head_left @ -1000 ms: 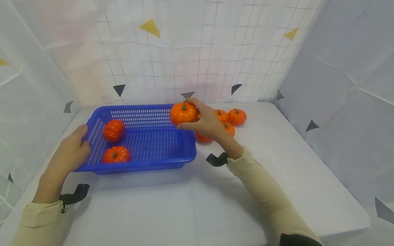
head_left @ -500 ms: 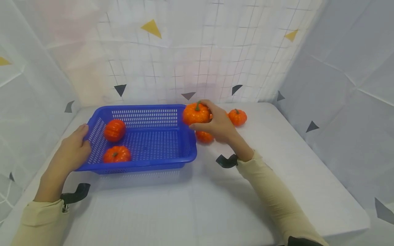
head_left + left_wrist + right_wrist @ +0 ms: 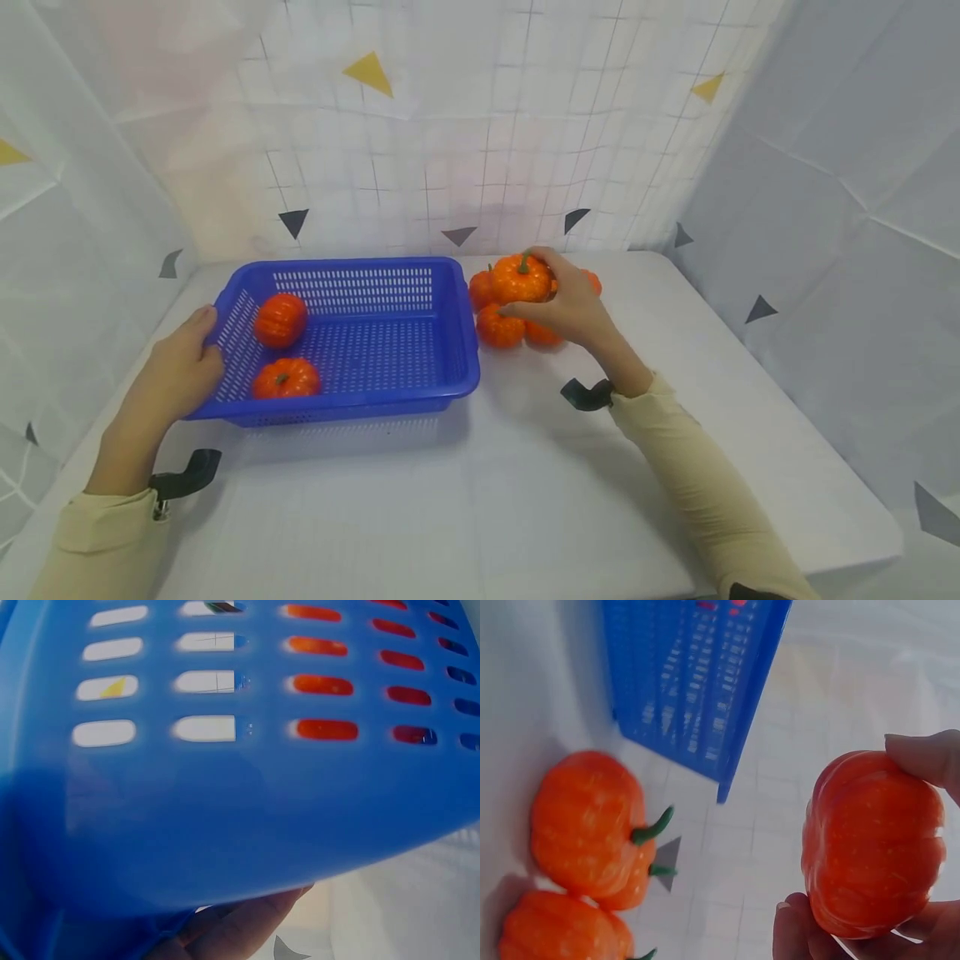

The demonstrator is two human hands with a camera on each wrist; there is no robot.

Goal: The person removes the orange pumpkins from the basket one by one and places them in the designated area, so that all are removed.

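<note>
My left hand (image 3: 180,367) grips the left rim of a blue plastic basket (image 3: 375,400). In the left wrist view, fingers (image 3: 247,926) show below the basket's perforated wall (image 3: 225,802). My right hand (image 3: 573,304) pinches a small orange pumpkin (image 3: 517,282) with a green stem, between thumb and fingers. This pumpkin is held up beside the basket's right end, above a cluster of several similar pumpkins (image 3: 501,327) on the table. The right wrist view shows the held pumpkin (image 3: 877,844) apart from those lower ones (image 3: 589,825).
Inside the basket, at its left end, lie a ribbed orange pumpkin (image 3: 281,320) on its side and another pumpkin (image 3: 287,379) with its stem up. The white table (image 3: 600,500) runs on in front and to the right. White patterned sheets (image 3: 465,125) enclose the back and sides.
My right hand has moved right with the pumpkin, from over the basket's right rim to above the cluster on the table. The left hand and basket stay put.
</note>
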